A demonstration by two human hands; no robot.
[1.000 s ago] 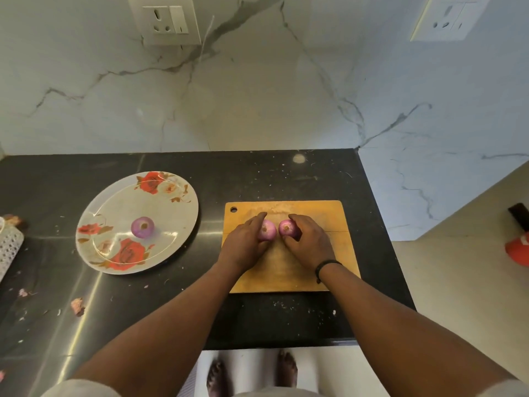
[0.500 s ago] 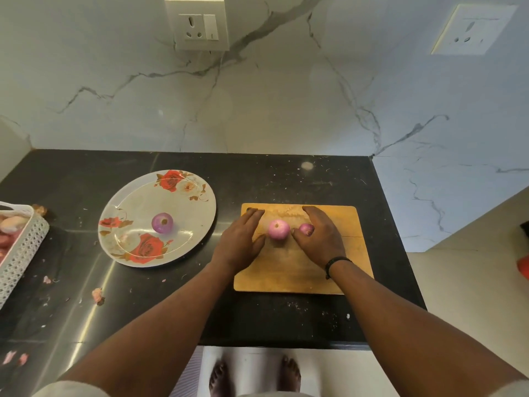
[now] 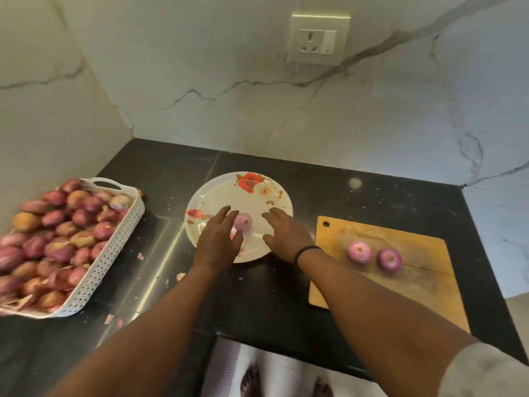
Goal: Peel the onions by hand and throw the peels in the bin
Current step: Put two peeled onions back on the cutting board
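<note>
Flanking 1 peeled onion (image 3: 244, 222) on the plate (image 3: 259, 187) — left hand (image 3: 219, 242), right hand (image 3: 287, 234), fingers loose, black counter (image 3: 286, 296).

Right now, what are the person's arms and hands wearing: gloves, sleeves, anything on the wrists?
No gloves: the left hand and right hand are bare, as are both forearms. A thin black band circles the right wrist. The left wrist shows nothing worn. A pale, light-coloured sleeve edge shows on the right upper arm at the frame's corner.

No text, label, brand, number or sign can be read anywhere in the frame. The wall socket (image 3: 318, 40) at upper centre shows only plain holes and a switch, without lettering.
</note>
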